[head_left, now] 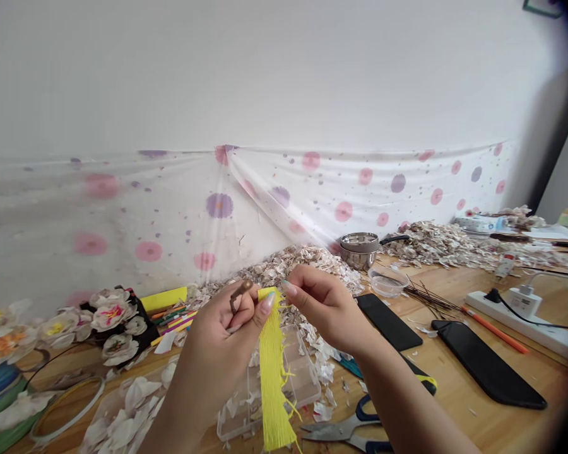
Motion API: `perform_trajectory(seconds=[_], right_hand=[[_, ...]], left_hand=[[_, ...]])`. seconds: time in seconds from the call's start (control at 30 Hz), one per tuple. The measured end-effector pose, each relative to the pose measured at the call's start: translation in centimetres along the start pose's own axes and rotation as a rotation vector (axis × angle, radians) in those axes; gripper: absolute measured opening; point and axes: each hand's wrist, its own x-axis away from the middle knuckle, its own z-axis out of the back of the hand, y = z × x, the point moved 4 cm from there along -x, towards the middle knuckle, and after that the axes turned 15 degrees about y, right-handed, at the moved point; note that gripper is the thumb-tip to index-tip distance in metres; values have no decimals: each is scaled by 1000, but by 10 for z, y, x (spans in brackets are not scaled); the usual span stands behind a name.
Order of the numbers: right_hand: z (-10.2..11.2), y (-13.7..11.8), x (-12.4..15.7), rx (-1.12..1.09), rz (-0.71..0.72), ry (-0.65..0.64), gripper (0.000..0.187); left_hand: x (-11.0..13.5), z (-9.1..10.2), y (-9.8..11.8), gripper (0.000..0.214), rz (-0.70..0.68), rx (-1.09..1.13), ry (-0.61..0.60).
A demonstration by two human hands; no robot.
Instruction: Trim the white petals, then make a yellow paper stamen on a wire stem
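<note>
Left hand [220,334] pinches what looks like a brown stem [240,293], right hand [324,309] pinches yellow fringed paper [272,372] over the wooden surface [459,403], dotted plastic sheeting [180,214] behind

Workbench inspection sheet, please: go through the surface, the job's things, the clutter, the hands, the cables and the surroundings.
Surface: wooden table, strewn with scraps.
Job's things: yellow fringed strip; short brown stem.
Clutter: heap of white petals, clear compartment box, blue-handled scissors, two black slabs, perhaps phones, steel pot, clear bowl, thin dark wires, orange pencil.
Grippers: left hand holds the stem; right hand pinches the strip's top.
Cables: black cable from a plug in a white power strip.
Surroundings: white wall, polka-dot plastic sheet, artificial flowers.
</note>
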Motion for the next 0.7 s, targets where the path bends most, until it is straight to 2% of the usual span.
perform_trajectory(seconds=[0.2,0.33,0.57,0.7], right_hand=[[-3,-3,1,148,114,49,35],[-5,-3,2,236,163,93,37],[-8,1,3,226,146,116,40],[-7,3,4,132,96,74,44]], left_hand=[[2,-1,0,43,-1,-8,6],[2,-1,2,43,-80,-24,20],[2,-2,4,42,-115,-35,24],[2,-2,3,42,-103,-51,20]])
